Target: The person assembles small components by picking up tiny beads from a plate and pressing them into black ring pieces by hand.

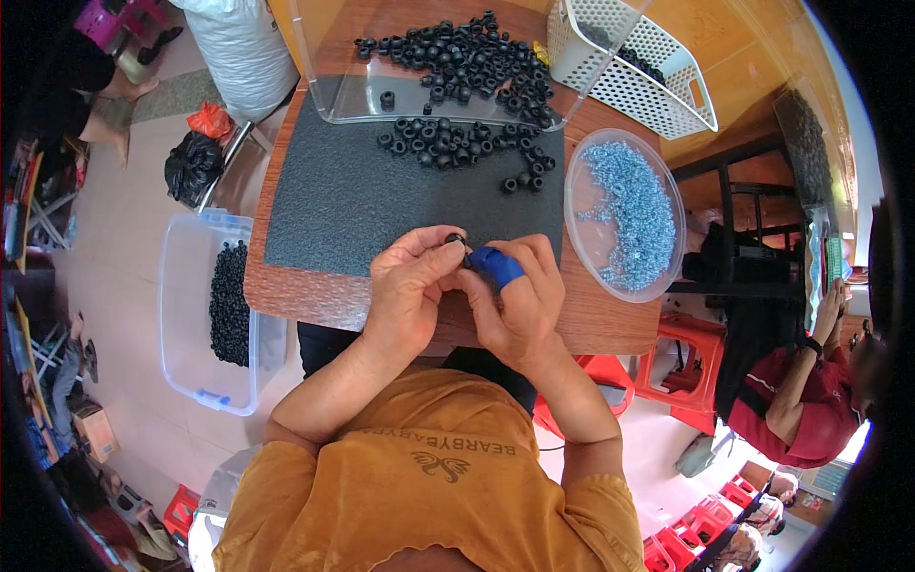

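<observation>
My left hand [408, 286] is closed, pinching a small black ring-like part [457, 238] between thumb and fingertips. Against it, my right hand [524, 310] is closed round a short blue and dark object [498, 266]; its kind is not clear, and the fingers cover part of it. Both hands meet over the near edge of a dark grey mat [334, 205]. Beyond them, many loose black ring-like parts [440, 143] lie on the mat. More of these parts spill inside a clear plastic tray [355, 110]. To the right, a round clear dish [576, 224] holds tiny light-blue pieces [631, 214].
The wooden table [615, 319] carries the mat. A white perforated basket [681, 110] stands at the far right. Left of the table, a clear bin [181, 315] with black parts sits on the floor. Red stools [701, 357] and a person in red [805, 405] are at right.
</observation>
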`<state>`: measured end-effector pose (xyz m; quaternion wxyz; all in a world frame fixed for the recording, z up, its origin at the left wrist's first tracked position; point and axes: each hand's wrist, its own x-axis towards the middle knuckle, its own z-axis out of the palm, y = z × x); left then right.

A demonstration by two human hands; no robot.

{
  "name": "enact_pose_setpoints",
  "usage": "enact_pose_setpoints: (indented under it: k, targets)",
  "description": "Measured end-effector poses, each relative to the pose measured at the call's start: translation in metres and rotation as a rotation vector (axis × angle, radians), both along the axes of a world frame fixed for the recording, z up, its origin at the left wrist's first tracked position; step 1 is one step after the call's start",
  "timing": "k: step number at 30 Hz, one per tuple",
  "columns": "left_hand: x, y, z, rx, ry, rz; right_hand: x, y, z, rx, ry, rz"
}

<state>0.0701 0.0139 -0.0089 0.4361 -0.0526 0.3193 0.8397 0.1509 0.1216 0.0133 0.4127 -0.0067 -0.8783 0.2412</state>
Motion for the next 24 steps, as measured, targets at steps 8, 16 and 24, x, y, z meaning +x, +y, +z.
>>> enact_pose_setpoints:
  k: [8,16,24]
  targets:
    - [0.0,-0.006,0.0,0.087,0.119,-0.107,0.012,0.008,0.014,-0.276,-0.175,0.023]
    - [0.002,-0.01,0.004,-0.089,0.428,-0.174,0.02,0.017,0.016,-0.904,-0.359,0.094]
    - [0.003,-0.012,0.006,-0.122,0.467,-0.193,0.022,0.023,0.02,-1.08,-0.457,0.116]
